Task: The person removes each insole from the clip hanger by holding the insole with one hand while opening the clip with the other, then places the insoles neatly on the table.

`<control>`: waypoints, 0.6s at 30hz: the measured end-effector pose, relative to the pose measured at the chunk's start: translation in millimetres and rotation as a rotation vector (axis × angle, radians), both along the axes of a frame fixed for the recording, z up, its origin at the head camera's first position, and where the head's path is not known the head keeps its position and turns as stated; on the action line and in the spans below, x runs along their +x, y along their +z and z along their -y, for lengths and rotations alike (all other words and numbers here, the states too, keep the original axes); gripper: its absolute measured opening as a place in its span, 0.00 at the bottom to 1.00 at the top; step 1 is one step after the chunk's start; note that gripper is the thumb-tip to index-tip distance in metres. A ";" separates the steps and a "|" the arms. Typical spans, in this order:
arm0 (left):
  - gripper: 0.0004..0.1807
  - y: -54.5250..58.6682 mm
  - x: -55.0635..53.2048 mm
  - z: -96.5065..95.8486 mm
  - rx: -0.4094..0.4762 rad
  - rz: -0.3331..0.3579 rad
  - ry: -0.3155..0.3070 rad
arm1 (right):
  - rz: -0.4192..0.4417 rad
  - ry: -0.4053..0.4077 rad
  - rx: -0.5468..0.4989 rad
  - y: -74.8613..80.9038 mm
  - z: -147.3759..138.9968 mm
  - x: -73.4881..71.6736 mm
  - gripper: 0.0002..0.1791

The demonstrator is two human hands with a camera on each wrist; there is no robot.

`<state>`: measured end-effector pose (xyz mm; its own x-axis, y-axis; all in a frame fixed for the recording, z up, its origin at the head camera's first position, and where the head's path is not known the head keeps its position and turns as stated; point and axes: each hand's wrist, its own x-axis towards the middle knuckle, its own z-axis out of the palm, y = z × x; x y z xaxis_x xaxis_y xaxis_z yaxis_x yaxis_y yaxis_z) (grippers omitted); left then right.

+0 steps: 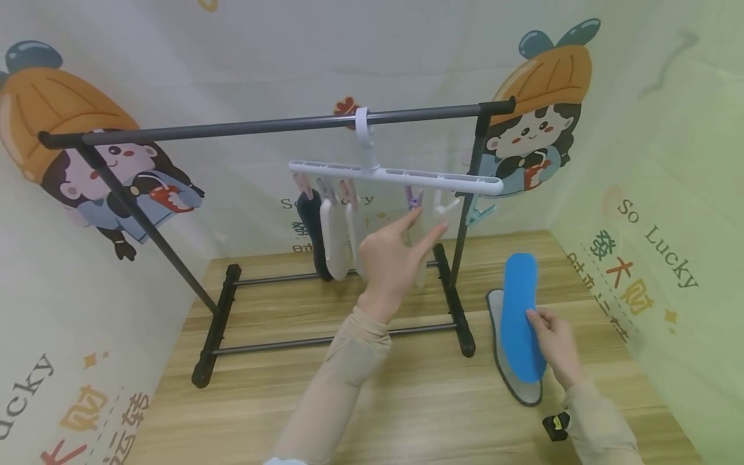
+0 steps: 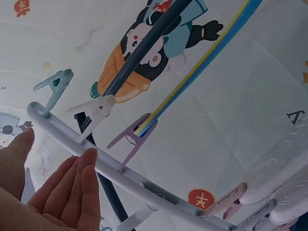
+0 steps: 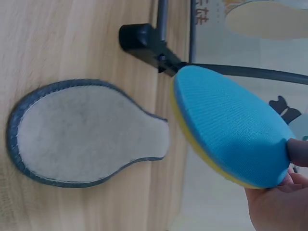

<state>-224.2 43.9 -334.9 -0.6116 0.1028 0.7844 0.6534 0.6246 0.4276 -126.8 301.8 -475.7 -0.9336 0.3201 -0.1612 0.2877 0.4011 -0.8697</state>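
A white clip hanger (image 1: 438, 181) hangs from a black rack. My left hand (image 1: 388, 258), fingers extended and thumb apart, is beside its white clip (image 2: 97, 111) and holds nothing. Next to that clip, a purple clip (image 2: 133, 132) grips an insole with a blue and yellow edge (image 2: 197, 67); in the head view my left hand hides most of it. My right hand (image 1: 555, 342) pinches a blue insole (image 1: 519, 310) with a yellow underside (image 3: 207, 161). Beneath this insole, a grey insole with a dark stitched border (image 3: 86, 134) lies on the wood-grain surface.
Pink and grey clips (image 1: 327, 190) hold a dark insole (image 1: 314, 236) and white insoles (image 1: 335, 239) at the hanger's left. A teal clip (image 1: 480, 213) hangs at its right end. The rack's feet (image 1: 462, 329) stand near the grey insole. A small black object (image 1: 556, 426) lies by my right sleeve.
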 end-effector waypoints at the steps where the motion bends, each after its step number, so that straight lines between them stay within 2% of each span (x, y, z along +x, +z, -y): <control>1: 0.26 0.0 2.3 1.9 0.003 -0.004 0.001 | 0.012 0.004 0.009 -2.6 -2.2 -1.4 0.32; 9: 0.27 -7.3 13.9 16.0 0.012 -0.039 -0.010 | 0.100 0.060 0.069 -32.0 -16.7 -13.7 0.26; 18: 0.28 -25.5 25.0 29.9 0.045 0.008 -0.054 | 0.131 0.060 0.111 -58.0 -17.2 -20.0 0.24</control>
